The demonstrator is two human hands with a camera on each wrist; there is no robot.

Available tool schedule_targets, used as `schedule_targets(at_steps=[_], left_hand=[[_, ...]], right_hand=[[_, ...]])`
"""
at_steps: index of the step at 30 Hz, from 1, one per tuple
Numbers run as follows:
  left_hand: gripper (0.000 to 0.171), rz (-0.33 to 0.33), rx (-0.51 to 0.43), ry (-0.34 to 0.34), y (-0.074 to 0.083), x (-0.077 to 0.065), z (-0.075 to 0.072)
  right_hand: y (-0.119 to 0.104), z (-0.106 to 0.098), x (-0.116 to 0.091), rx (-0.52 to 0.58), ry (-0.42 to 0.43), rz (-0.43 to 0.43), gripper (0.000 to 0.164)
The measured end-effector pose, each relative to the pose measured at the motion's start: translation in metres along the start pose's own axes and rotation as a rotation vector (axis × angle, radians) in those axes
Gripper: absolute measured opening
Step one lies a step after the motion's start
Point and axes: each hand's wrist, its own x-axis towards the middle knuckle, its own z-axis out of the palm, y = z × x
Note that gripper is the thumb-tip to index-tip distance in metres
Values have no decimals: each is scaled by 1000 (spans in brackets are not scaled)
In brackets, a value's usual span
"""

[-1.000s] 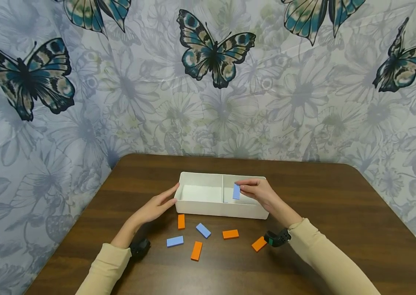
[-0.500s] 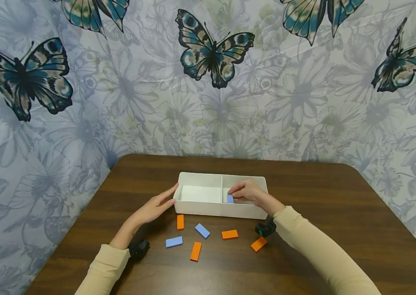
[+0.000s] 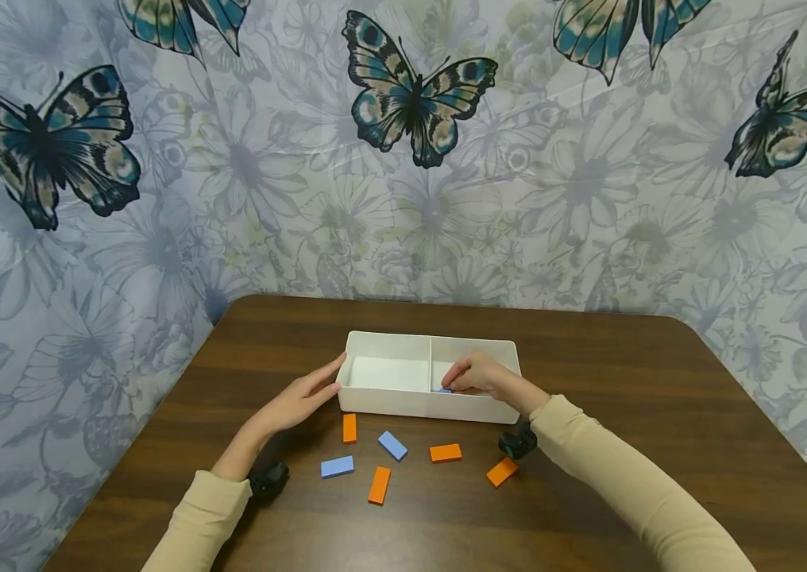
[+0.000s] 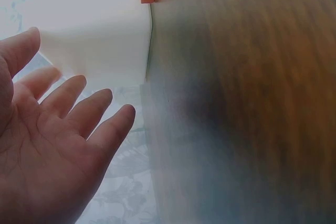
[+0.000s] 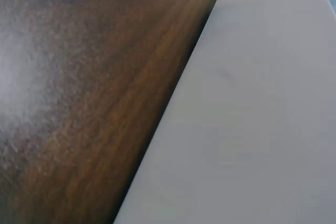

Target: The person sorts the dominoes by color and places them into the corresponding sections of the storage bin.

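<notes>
A white two-compartment box (image 3: 403, 402) stands on the wooden table. My right hand (image 3: 485, 375) reaches into its right compartment, fingertips pinching a blue block (image 3: 444, 390) low behind the front wall, which hides most of the block. The right wrist view has only the box's outer wall (image 5: 236, 108) and the table, with the hand out of sight. At the box's left end, my left hand (image 3: 299, 400) rests its fingertips against the wall. In the left wrist view the left hand's fingers (image 4: 100, 103) are spread and hold nothing.
In front of the box lie two loose blue blocks (image 3: 337, 467) and several orange blocks (image 3: 379, 485), one close to the box's front wall. Another orange block (image 3: 501, 472) lies near the right wrist. A patterned butterfly cloth (image 3: 418, 238) hangs behind the table.
My right hand has moved left and down within the right compartment, lowering the blue block from above the wall to behind it. My left hand stays at the box's end.
</notes>
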Motion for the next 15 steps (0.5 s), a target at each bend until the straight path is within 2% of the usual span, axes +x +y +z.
schedule_targets(at_steps=[7, 15], left_hand=[[57, 11, -7, 0, 1, 0, 1], [58, -18, -11, 1, 2, 0, 0]], right_hand=[[2, -2, 3, -14, -40, -3, 10], [1, -3, 3, 17, -118, 11, 18]])
